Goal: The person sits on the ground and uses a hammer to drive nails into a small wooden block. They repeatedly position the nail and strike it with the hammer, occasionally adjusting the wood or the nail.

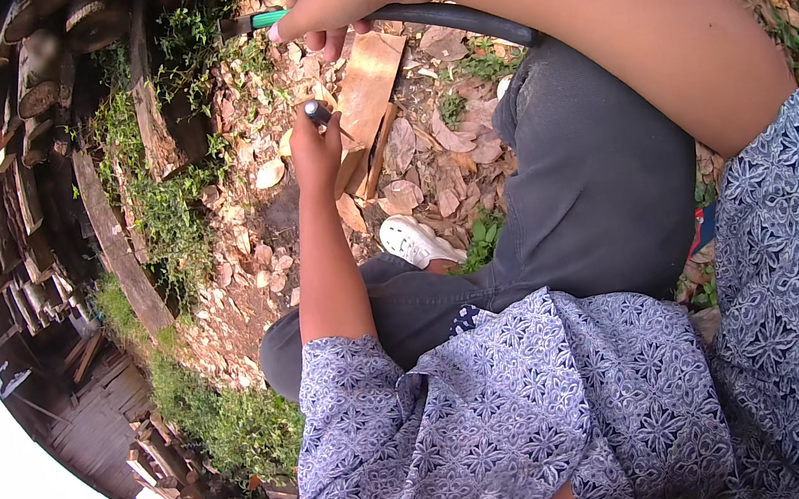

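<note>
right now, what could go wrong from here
The right hand holds a green-and-black-handled tool near the left hand, so a stray swing might hit those fingers or wrist.

The wooden block lies among dry leaves, with no clamp visible, so it could shift if struck.

The white shoe is close to the block, so the short metal-ended tool in the left hand could reach the foot if it slipped.

Floral blue shirt (507,377), grey trousers (601,172), white clog (408,239)
</note>
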Motion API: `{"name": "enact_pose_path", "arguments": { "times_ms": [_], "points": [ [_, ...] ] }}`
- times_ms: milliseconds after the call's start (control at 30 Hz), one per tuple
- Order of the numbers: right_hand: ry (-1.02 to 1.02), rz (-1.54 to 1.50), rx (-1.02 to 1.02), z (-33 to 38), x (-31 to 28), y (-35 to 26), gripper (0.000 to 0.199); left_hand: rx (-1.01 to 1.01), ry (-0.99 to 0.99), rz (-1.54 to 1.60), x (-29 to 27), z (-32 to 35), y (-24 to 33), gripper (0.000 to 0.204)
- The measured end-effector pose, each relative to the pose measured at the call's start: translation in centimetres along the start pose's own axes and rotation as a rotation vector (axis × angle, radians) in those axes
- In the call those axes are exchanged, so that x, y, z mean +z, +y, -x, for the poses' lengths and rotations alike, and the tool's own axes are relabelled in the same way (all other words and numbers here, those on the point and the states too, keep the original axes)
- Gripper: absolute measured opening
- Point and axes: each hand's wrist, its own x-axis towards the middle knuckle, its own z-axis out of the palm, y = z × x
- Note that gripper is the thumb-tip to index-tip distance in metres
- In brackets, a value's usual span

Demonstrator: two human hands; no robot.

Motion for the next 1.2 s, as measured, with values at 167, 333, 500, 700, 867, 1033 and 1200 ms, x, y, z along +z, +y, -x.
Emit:
{"name": "enact_pose_path", "arguments": {
  "times_ms": [167, 333, 500, 700, 867, 1033, 1200],
  "points": [
    [-0.007, 0.119, -0.060, -1.9, -0.1, -0.7, 0.036, 0.055, -0.120, -0.082, -1.0, -1.7, 1.9, 0.022],
    [0.063, -0.019, -0.065, -1.3, -0.8, -1.1, 0.041, -0.030, -0.223, -0.056, -2.3, -2.0, 2.0, 0.029],
    [0.045, -0.095, -0.092, 0.0, -0.3, -1.4, 0.040, -0.046, -0.151, 0.062, -2.4, 0.3, 1.9, 0.031],
    [0.014, -0.027, 0.593, -6.3, -0.1, -6.6, 0.043, 0.058, -0.155, -0.017, -0.8, 1.3, 0.6, 0.026],
    [0.048, -0.003, 0.271, -4.6, 0.7, -4.6, 0.043, 0.016, -0.205, -0.090, -0.4, 1.2, -0.1, 0.025],
    [0.068, 0.001, 0.211, -3.7, 0.8, -3.9, 0.043, 0.028, -0.213, -0.080, 0.2, 0.7, 0.2, 0.026],
    [0.073, -0.002, 0.178, -3.3, 0.9, -3.7, 0.043, 0.025, -0.207, -0.108, 0.6, 0.9, -0.6, 0.026]
  ]
}}
